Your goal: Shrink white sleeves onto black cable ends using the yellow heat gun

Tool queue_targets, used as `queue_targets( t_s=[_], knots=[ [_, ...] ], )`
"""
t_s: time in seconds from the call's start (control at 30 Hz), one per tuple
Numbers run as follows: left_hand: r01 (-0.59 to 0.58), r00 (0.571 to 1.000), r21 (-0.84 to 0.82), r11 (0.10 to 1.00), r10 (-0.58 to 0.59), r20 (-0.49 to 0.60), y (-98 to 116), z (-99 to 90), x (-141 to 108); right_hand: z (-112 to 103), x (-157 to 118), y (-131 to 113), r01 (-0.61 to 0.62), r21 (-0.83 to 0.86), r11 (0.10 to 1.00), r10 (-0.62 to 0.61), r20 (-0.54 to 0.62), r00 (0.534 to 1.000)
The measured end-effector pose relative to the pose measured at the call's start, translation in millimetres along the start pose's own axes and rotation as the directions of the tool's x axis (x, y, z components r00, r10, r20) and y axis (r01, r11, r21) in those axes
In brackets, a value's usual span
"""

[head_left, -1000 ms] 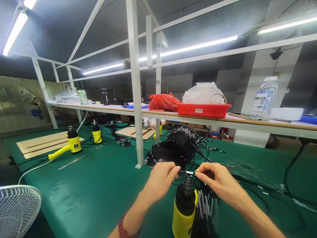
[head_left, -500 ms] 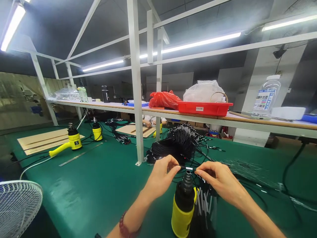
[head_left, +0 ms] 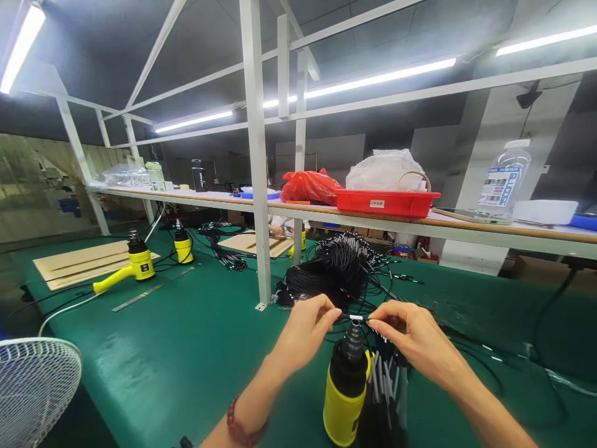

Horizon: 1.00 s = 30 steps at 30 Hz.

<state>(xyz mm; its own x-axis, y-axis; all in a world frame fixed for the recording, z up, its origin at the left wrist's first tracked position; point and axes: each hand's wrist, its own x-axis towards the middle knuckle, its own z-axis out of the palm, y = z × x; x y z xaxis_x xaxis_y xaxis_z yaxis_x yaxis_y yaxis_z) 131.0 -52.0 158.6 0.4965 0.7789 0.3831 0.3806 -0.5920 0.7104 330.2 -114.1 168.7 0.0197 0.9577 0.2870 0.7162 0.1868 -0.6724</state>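
A black cable with a white section (head_left: 356, 318) is stretched level between my two hands. My left hand (head_left: 310, 326) pinches its left end, and my right hand (head_left: 410, 333) pinches its right end. Just below the white section is the metal nozzle of an upright yellow heat gun (head_left: 344, 392). Beside the gun, on its right, lie several grey-tipped black cables (head_left: 385, 379). A large bundle of black cables (head_left: 333, 267) rests behind my hands.
On the green table (head_left: 186, 348) stand two more yellow heat guns (head_left: 141, 261) (head_left: 183, 244) near wooden boards (head_left: 79, 264). A white post (head_left: 257, 155) rises mid-table. A fan (head_left: 37, 392) is at lower left. The shelf holds a red tray (head_left: 387, 204) and a bottle (head_left: 504, 180).
My hands hold the cable in nearly the same place over the nozzle. The view has shifted very slightly, and the person's hands across the table have moved a little.
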Motion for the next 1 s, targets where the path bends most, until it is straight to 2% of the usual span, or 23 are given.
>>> queue_targets(
  t_s=[0.23, 0.37, 0.57, 0.7, 0.83, 1.0],
  knots=[
    [-0.05, 0.997, -0.056, 0.997, 0.046, -0.064, 3.3, 0.9, -1.1, -1.7, -1.5, 2.0, -0.001, 0.062, 0.998, -0.001, 0.019, 1.0],
    [-0.038, 0.999, -0.058, 0.998, 0.036, -0.038, 3.8, -2.8, -1.8, -4.3, -4.6, -0.1, 0.018, -0.022, 1.0, -0.017, 0.051, 0.999],
    [0.035, 0.999, 0.074, 0.997, -0.037, 0.021, 4.4, -4.4, -2.0, -1.4, -3.1, -2.3, 0.019, 0.011, 1.0, -0.019, 0.034, 0.999],
    [0.018, 1.0, 0.02, 1.0, -0.018, 0.021, 3.3, -3.0, -1.1, 1.8, -2.8, -0.3, 0.012, 0.035, 0.999, -0.012, 0.003, 1.0],
    [-0.019, 0.999, -0.055, 0.998, 0.017, -0.032, 2.7, -1.8, -0.3, 6.3, -2.4, 3.3, 0.03, 0.051, 0.998, -0.028, -0.04, 0.999],
    [-0.068, 0.996, -0.027, 0.997, 0.066, -0.062, 4.7, -0.9, -1.6, 8.2, -3.0, 3.2, 0.032, -0.002, 0.999, -0.033, -0.081, 0.996]
  ],
)
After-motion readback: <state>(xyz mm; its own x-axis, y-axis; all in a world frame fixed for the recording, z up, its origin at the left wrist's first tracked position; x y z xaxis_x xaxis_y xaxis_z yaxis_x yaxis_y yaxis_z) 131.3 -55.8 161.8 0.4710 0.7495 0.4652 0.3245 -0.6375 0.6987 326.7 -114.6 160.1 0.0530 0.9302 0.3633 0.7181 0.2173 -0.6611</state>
